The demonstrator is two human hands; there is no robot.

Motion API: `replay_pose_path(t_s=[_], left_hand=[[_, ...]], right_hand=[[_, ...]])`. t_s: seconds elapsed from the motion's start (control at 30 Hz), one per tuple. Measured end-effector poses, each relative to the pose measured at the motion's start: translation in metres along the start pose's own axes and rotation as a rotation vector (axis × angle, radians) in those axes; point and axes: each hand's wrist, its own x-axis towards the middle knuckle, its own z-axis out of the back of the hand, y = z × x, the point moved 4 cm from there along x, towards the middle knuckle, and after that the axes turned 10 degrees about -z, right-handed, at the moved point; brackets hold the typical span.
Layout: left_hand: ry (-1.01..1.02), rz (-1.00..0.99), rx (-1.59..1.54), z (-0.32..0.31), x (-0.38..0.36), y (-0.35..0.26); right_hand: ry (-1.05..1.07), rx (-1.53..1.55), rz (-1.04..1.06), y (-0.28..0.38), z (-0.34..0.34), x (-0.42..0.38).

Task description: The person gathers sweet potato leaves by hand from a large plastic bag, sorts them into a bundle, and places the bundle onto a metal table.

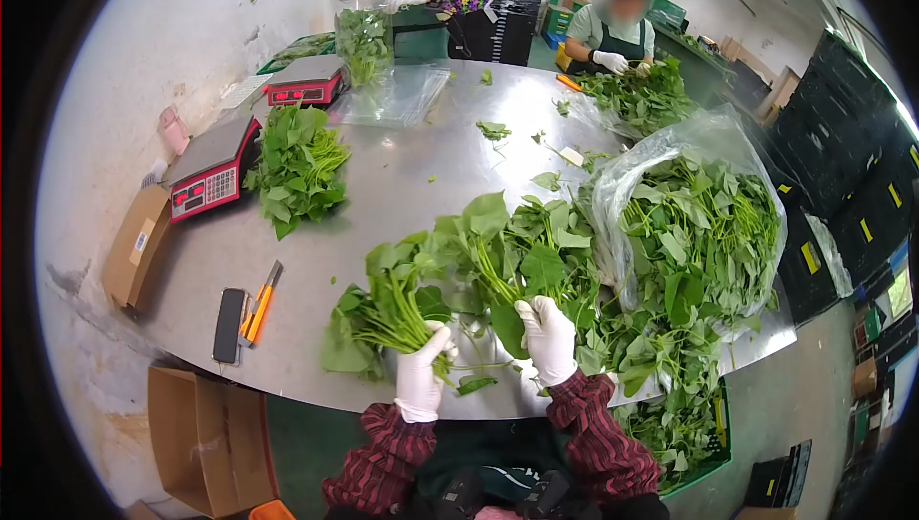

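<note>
My left hand (419, 382), in a white glove, is closed around the stems of a bunch of leafy greens (385, 317) near the table's front edge. To its right, my gloved right hand (550, 340) has its fingers pinched together at a broad green leaf (508, 330). Whether a stem is also in that pinch is hidden. Loose leafy greens (546, 266) lie just beyond both hands. They spread toward a large clear plastic bag (613, 194) that lies open on the right, full of more greens.
A metal table (383, 204) bears two red scales (212, 170), a pile of greens (299, 164), a phone (228, 326) and an orange utility knife (260, 305). Two co-workers handle greens across the table. A green crate (723, 434) and cardboard box (196, 434) stand below the front edge.
</note>
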Motion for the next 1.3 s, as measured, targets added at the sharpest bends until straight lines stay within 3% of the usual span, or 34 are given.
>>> replay_pose_path(t_s=[0.03, 0.07, 0.1, 0.17, 0.2, 0.23, 0.3, 0.43, 0.53, 0.57, 0.63, 0.7, 0.8, 0.87, 0.9, 1.03, 1.1, 1.13, 1.23, 1.3], left_hand=[[-0.002, -0.001, -0.002, -0.003, 0.000, 0.001], [0.025, 0.015, 0.003, -0.007, 0.000, 0.003], [0.054, 0.032, 0.008, -0.010, -0.001, 0.004], [0.066, 0.007, 0.015, -0.012, 0.000, 0.002], [0.062, -0.009, 0.038, -0.011, 0.001, 0.002], [0.054, -0.015, 0.065, -0.008, -0.002, 0.003], [0.079, -0.019, 0.072, -0.014, -0.002, 0.002], [0.118, 0.002, 0.081, -0.040, 0.001, 0.006], [0.172, -0.025, 0.145, -0.051, 0.010, 0.016], [0.175, -0.024, 0.146, -0.055, 0.011, 0.015], [0.195, 0.108, 0.033, -0.063, 0.012, 0.020], [0.217, 0.091, 0.044, -0.058, 0.016, 0.030], [0.223, 0.095, -0.038, -0.056, 0.017, 0.036], [0.076, 0.155, -0.121, -0.059, 0.013, 0.027], [0.076, 0.155, -0.120, -0.053, 0.016, 0.033], [-0.062, 0.016, -0.242, -0.014, 0.042, 0.031], [-0.043, -0.073, -0.114, -0.006, 0.044, 0.015], [-0.010, -0.106, -0.045, -0.009, 0.042, 0.007], [0.035, -0.126, 0.013, -0.011, 0.035, 0.007], [0.068, -0.088, -0.022, -0.020, 0.027, 0.011]], right_hand=[[-0.095, -0.053, 0.092, -0.007, -0.002, 0.000], [-0.139, -0.130, 0.046, -0.020, -0.003, 0.004], [-0.070, -0.121, -0.199, -0.021, 0.004, 0.007], [-0.249, -0.147, 0.020, -0.038, 0.014, 0.011], [-0.181, 0.068, -0.090, -0.008, 0.027, 0.003], [-0.209, 0.120, -0.014, 0.005, 0.033, -0.001], [-0.243, 0.064, 0.116, 0.008, 0.031, -0.007], [-0.204, 0.011, 0.162, 0.007, 0.021, -0.015], [-0.171, -0.113, 0.402, 0.016, 0.017, -0.026], [-0.124, -0.122, 0.387, 0.016, 0.015, -0.028], [-0.164, -0.200, 0.536, 0.030, 0.018, -0.034], [-0.115, -0.157, 0.479, 0.013, 0.012, -0.034], [-0.191, -0.329, 0.585, 0.014, 0.012, -0.039], [-0.308, -0.270, 0.309, 0.019, 0.023, -0.038], [-0.420, -0.203, 0.297, 0.003, 0.022, -0.033], [-0.321, 0.359, -0.433, -0.039, 0.060, -0.002], [-0.391, -0.111, -0.297, -0.065, 0.084, 0.012], [-0.644, -0.643, -0.089, -0.069, 0.095, 0.015], [-0.516, -0.483, 0.003, -0.048, 0.102, 0.011], [0.002, 0.160, -0.239, -0.012, 0.076, -0.003]])
